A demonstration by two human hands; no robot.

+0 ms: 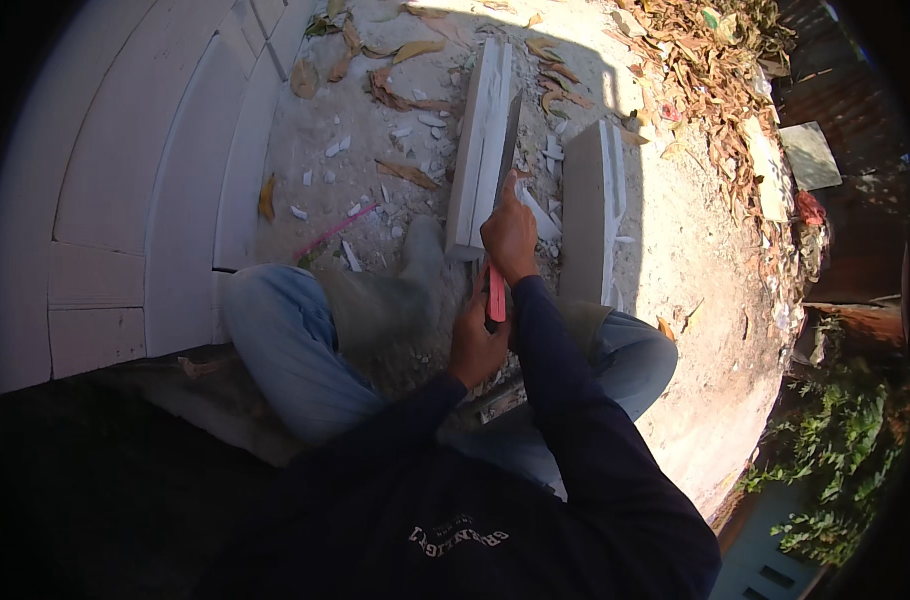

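A handsaw with a dark grey blade [510, 140] and a red handle [497, 297] lies lengthwise along the right side of a long pale block [472, 165]. My left hand [480, 345] is closed round the rear of the handle. Ahead of it, my right hand [512, 238] grips the saw where handle and blade meet, its index finger stretched forward along the blade. The blade's lower edge is hidden, so I cannot tell how deep it sits in the block.
Right of the saw stands a second pale block [592, 210]. White chips [340, 146], dry leaves [407, 173] and a pink strip [337, 230] litter the sandy ground. Large pale blocks [115, 190] are stacked at left. A leaf heap [705, 110] lies far right. My knees flank the work.
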